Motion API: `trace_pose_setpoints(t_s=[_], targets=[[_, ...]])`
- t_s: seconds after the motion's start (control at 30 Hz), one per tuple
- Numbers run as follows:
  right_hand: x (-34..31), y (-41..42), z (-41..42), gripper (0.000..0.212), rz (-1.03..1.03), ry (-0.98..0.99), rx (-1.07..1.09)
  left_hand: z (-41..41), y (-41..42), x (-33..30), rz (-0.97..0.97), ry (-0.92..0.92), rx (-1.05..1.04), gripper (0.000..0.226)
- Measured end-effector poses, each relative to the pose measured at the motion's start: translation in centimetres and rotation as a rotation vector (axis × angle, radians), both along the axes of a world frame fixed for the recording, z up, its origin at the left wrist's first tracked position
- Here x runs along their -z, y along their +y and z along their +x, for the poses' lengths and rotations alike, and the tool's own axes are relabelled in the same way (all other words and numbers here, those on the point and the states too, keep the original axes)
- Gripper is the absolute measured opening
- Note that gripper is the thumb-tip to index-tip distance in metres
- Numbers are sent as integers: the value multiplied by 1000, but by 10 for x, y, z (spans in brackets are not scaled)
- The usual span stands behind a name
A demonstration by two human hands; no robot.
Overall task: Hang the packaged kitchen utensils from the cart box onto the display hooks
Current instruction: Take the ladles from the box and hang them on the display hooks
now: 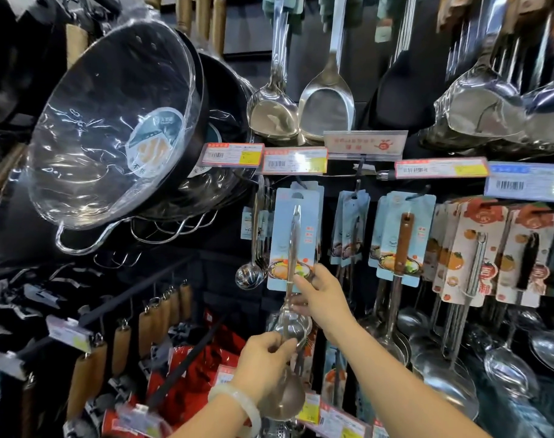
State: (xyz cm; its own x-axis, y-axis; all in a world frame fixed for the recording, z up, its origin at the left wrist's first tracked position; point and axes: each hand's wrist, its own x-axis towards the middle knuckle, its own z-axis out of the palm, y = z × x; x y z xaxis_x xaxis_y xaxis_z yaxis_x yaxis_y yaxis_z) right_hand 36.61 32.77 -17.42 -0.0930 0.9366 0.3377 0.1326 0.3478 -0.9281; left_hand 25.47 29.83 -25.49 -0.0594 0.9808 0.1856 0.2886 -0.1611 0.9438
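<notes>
A steel ladle on a light blue backing card [296,238] hangs at a display hook [298,184] in the middle of the wall. My right hand [320,294] pinches the card's lower right corner and touches the ladle's handle. My left hand [266,365], with a pale bangle on the wrist, grips the ladle's shiny bowl [293,327] from below. Whether the card's hole sits fully on the hook is hard to tell. The cart box is not in view.
Plastic-wrapped black woks [117,131] bulge out at upper left. Price tags [294,161] line the rail above the hook. More carded ladles [402,238] and orange-printed cards [471,251] hang to the right. Wooden-handled tools [124,346] hang at lower left.
</notes>
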Motion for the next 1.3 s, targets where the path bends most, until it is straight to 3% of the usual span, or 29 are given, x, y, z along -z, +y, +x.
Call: trace_pose_setpoints(t_s=[0.13, 0.23, 0.5, 1.03, 1.1, 1.23, 1.3], targets=[[-17, 6, -4, 19, 55, 11, 17, 3, 3, -16, 125, -109, -15, 24], [-31, 11, -3, 9, 68, 30, 20, 6, 4, -34, 214, -146, -48, 16], [-29, 28, -4, 5, -65, -20, 28, 9, 20, -44, 162, 89, -55, 63], [-22, 78, -2, 20, -234, -71, 253, 15, 69, -41, 105, 181, -43, 64], [-15, 70, 6, 17, -191, -177, 300, 13, 67, -37, 147, 224, -80, 61], [0, 29, 30, 33, -16, -490, 391, 16, 50, -37, 330, 354, -258, 55], [12, 6, 47, 33, 73, -613, 452, 32, 38, -40, 461, 420, -197, 49]])
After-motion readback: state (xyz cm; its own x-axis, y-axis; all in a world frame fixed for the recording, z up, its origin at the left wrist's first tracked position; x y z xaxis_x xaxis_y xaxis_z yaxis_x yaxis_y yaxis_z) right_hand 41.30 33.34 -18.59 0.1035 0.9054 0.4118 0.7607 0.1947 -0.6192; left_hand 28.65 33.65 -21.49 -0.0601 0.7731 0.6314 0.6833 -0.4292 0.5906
